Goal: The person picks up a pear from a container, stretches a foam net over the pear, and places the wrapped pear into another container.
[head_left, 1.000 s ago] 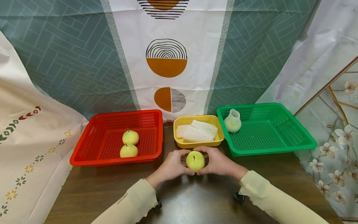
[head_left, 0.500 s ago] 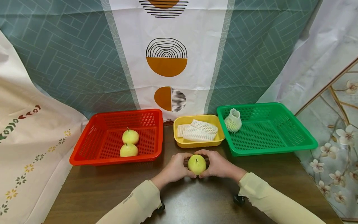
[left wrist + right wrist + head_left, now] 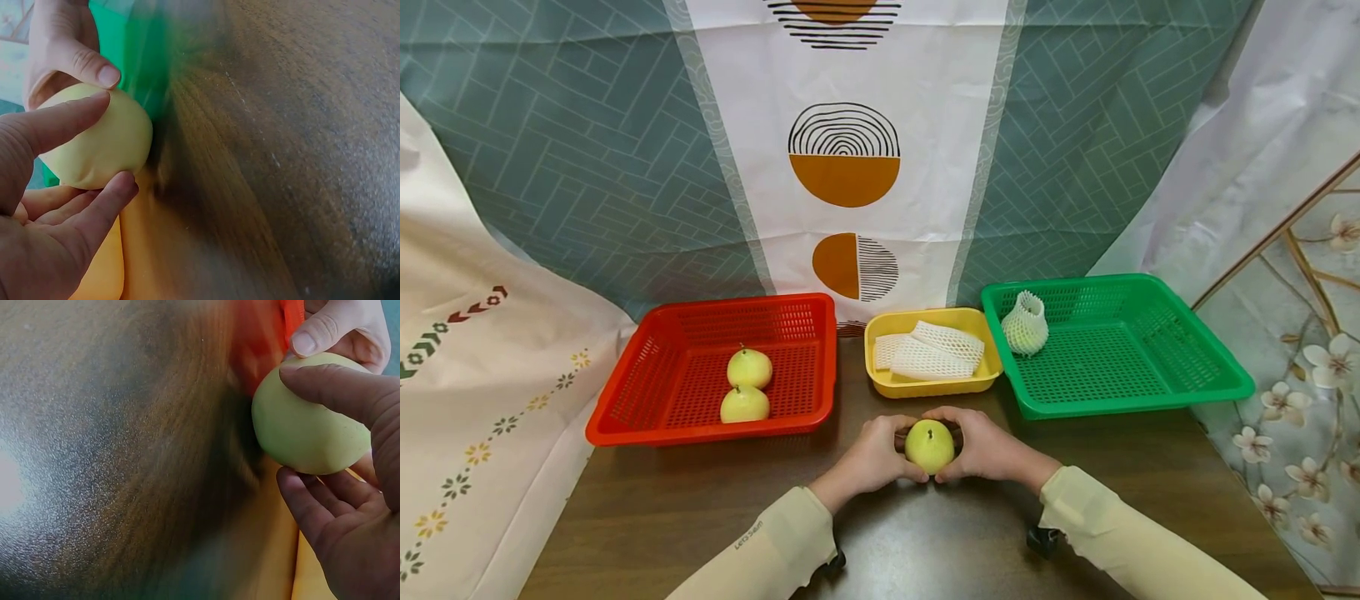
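A pale yellow-green pear (image 3: 929,447) with a short dark stem is between both hands, in front of the yellow basket. My left hand (image 3: 877,454) grips its left side, thumb at the near side and fingers curled round the far side. From the right, my right hand (image 3: 982,447) grips it the same way, the thumbs nearly meeting. In the left wrist view the pear (image 3: 103,137) appears held over the table by thumb and fingers. The right wrist view shows the pear (image 3: 309,415) between the thumb and fingers, the other hand's thumb beside it.
At left a red basket (image 3: 700,433) holds two bare pears (image 3: 749,369). A small yellow basket (image 3: 936,387) at the back holds white foam net sleeves (image 3: 934,353). In the green basket (image 3: 1138,407) at right stands a pear in a foam net (image 3: 1025,325). Brown table (image 3: 700,500) lies beneath.
Both hands have moved slightly toward the front edge and a little right with the pear between them. The baskets and their contents have stayed put.
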`<action>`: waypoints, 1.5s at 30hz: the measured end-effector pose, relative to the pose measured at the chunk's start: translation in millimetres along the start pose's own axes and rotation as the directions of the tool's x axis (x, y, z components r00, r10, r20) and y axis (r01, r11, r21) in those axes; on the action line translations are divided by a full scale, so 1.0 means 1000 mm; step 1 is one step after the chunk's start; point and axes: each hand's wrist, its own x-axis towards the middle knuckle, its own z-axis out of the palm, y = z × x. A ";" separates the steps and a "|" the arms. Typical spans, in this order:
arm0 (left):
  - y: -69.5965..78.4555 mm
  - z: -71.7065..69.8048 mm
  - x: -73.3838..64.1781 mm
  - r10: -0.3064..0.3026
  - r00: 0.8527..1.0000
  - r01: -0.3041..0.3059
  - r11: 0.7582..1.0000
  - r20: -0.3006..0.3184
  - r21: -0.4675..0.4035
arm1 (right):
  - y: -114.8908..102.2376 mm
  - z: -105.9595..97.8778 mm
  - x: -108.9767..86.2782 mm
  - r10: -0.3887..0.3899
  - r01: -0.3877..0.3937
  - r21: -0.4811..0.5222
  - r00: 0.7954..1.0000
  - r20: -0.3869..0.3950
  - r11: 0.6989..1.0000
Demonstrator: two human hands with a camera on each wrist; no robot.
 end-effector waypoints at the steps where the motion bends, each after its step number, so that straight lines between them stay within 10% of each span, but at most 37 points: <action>1: 0.000 0.000 0.000 -0.002 1.000 0.002 1.000 0.001 -0.002 | 0.001 0.000 0.000 -0.004 0.004 0.001 1.000 0.001 1.000; 24: -0.001 -0.009 -0.003 -0.030 0.999 0.033 0.994 0.026 -0.100 | 0.002 -0.008 -0.003 -0.008 -0.003 0.118 0.996 0.086 0.993; 30: 0.007 -0.026 -0.006 -0.041 0.993 0.036 0.998 -0.112 -0.044 | -0.008 -0.025 -0.005 -0.006 0.001 0.104 0.999 0.048 0.995; 36: 0.013 -0.027 -0.001 -0.075 0.923 0.029 0.992 -0.377 -0.124 | -0.021 -0.045 -0.004 0.015 -0.013 0.051 1.000 -0.027 0.999; 45: 0.013 -0.015 0.013 -0.137 0.802 0.007 0.975 -0.581 -0.221 | -0.041 -0.065 0.013 0.007 0.000 0.031 0.977 -0.213 1.000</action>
